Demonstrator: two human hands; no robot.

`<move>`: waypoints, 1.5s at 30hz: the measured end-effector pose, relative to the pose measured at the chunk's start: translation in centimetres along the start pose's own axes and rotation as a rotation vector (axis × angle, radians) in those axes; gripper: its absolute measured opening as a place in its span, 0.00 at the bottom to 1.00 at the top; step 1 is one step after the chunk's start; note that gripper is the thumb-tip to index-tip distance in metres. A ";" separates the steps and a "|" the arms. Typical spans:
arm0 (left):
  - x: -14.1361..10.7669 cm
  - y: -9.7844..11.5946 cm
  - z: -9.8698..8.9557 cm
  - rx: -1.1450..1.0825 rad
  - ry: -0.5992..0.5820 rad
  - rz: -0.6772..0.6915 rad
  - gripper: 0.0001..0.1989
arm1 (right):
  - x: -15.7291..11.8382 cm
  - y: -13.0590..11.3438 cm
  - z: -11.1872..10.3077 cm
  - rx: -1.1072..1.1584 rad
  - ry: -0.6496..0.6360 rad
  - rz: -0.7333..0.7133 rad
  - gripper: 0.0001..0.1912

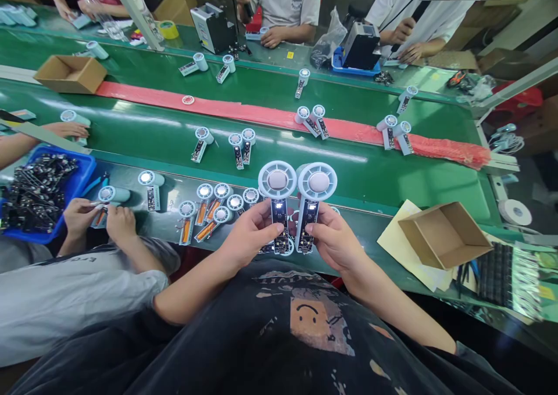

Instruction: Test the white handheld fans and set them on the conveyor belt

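Left grip (250,232) pinches left fan (278,179); right grip (337,235) pinches right fan (317,181), side by side above desk (369,226). Thumbs (272,231) press near exposed circuitry (279,218); could dislodge parts. Close heads might knock. Blue bin (90,165): heaped dark components (41,189). Open cardboard box (416,244) on paper (390,238).

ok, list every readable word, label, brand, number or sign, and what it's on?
No text reads reliably.
White shirt, top centre: print too small.
Grey shirt, left: lettering too blurred.
Black shirt: lettering unreadable; below it, a dots-and-curve symbol.
Yellow sticker: too small.
Two held devices: nothing legible.
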State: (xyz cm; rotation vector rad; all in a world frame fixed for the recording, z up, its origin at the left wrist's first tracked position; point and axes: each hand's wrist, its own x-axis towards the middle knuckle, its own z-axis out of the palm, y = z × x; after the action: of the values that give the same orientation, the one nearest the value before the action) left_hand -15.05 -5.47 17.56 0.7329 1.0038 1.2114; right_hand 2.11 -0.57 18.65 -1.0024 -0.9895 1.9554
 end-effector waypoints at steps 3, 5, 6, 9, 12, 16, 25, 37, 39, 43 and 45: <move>0.0 -0.1 0.1 0.003 -0.003 0.002 0.24 | -0.1 0.1 -0.2 -0.030 -0.018 -0.008 0.18; -0.1 -0.1 0.2 0.006 -0.002 0.006 0.24 | -0.1 0.1 -0.4 -0.024 -0.027 -0.023 0.18; -0.1 -0.1 0.2 0.009 0.004 0.006 0.23 | -0.1 0.0 -0.5 -0.010 -0.015 -0.034 0.20; -0.1 -0.1 0.4 -0.007 0.036 0.002 0.23 | 0.0 0.0 -0.9 0.049 0.045 -0.050 0.27; -0.1 0.0 0.6 -0.029 0.052 0.017 0.22 | 0.0 0.2 -1.2 0.074 0.050 -0.015 0.28; -0.1 -0.4 0.7 0.021 0.063 0.029 0.22 | -0.1 0.7 -1.3 0.093 0.034 -0.006 0.27; 0.0 -0.8 0.7 -0.007 0.213 0.038 0.24 | -0.1 1.0 -1.2 0.121 0.032 -0.029 0.27; -0.3 -1.6 0.8 -0.022 0.251 0.067 0.25 | -0.1 1.7 -0.8 0.140 0.084 -0.033 0.28; -0.3 -1.7 0.9 -0.013 0.257 0.083 0.24 | 0.0 1.9 -0.9 0.150 0.095 -0.044 0.28; -0.4 -1.6 1.1 -0.023 0.240 0.110 0.25 | -0.1 1.7 -0.9 0.158 0.068 -0.040 0.28; -0.5 -1.5 1.2 -0.041 0.223 0.118 0.26 | -0.2 1.4 -0.8 0.159 0.040 -0.030 0.29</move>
State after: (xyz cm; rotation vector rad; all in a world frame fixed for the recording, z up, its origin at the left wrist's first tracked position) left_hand -13.38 -6.26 16.82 0.6415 1.1277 1.4355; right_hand 2.55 -1.17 17.16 -0.9286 -0.8081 1.9484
